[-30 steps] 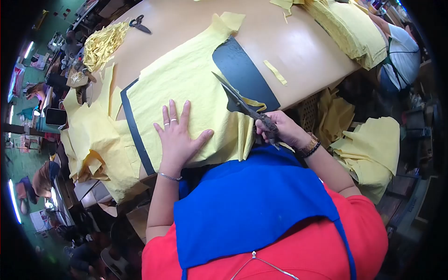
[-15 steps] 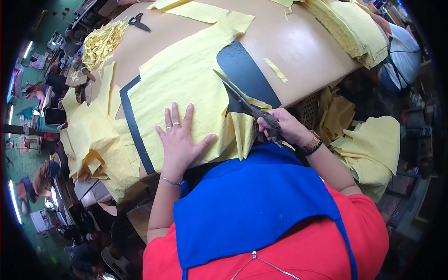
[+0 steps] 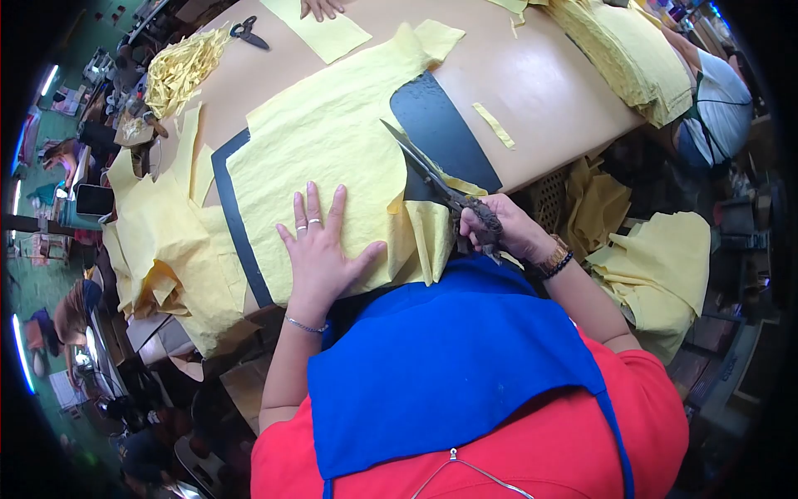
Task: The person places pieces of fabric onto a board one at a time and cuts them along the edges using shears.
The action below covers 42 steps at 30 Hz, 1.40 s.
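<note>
My left hand (image 3: 322, 249) lies flat with spread fingers on a yellow cloth (image 3: 324, 150). Under the cloth is a dark board (image 3: 445, 125), showing along the cloth's left side and at its upper right. My right hand (image 3: 509, 229) is wrapped round the handles of large scissors (image 3: 432, 179), near the table's front edge. Their blades point up and left at the cloth's right edge, over the dark board. A narrow cloth strip (image 3: 462, 185) lies along the blades. Between my hands the cloth bunches into folds.
Beyond lie a second pair of scissors (image 3: 249, 33), a heap of yellow strips (image 3: 184, 73) and a flat yellow piece (image 3: 324, 33) under another person's hand (image 3: 321, 8). A cloth stack (image 3: 628, 58) is at the upper right, near a person in white (image 3: 721, 100). Loose cloth (image 3: 179, 249) hangs at left.
A pale yellow piece has come in at the table's far side, with another person's hand now on it. The cloth's far end has shifted slightly right. My hands have barely moved.
</note>
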### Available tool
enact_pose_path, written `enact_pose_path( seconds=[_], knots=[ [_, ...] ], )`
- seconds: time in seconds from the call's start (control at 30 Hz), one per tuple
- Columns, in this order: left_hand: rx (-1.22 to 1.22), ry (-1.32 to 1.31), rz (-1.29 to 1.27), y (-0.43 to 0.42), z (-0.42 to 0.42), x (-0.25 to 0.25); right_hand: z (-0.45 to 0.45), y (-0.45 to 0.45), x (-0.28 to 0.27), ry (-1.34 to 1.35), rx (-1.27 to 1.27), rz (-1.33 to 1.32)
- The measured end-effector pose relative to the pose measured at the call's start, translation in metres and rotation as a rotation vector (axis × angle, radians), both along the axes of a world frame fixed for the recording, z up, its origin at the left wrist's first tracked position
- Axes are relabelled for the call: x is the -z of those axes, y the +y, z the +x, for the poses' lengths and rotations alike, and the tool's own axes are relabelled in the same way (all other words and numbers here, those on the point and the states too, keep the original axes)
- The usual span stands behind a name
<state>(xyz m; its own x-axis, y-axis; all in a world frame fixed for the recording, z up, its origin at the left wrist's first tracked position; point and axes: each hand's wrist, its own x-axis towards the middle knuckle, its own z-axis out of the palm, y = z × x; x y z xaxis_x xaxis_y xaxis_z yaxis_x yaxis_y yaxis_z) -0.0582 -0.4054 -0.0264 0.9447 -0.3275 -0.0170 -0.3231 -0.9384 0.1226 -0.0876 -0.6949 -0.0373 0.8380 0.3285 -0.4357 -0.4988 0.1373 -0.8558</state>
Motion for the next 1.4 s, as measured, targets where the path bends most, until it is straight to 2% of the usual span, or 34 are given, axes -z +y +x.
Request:
enact_pose_path(
  seconds=[0.73,1.03,1.4],
  knots=[
    [0.025,-0.003,0.017,0.002,-0.009,0.003,-0.004,-0.004,-0.002,-0.022,-0.023,-0.052],
    [0.026,0.027,0.025,-0.002,-0.014,0.0,-0.006,-0.003,0.004,0.016,0.027,0.046],
    [0.022,0.022,0.034,-0.003,-0.016,0.001,-0.003,0.001,0.002,0.029,0.012,-0.013]
  ],
)
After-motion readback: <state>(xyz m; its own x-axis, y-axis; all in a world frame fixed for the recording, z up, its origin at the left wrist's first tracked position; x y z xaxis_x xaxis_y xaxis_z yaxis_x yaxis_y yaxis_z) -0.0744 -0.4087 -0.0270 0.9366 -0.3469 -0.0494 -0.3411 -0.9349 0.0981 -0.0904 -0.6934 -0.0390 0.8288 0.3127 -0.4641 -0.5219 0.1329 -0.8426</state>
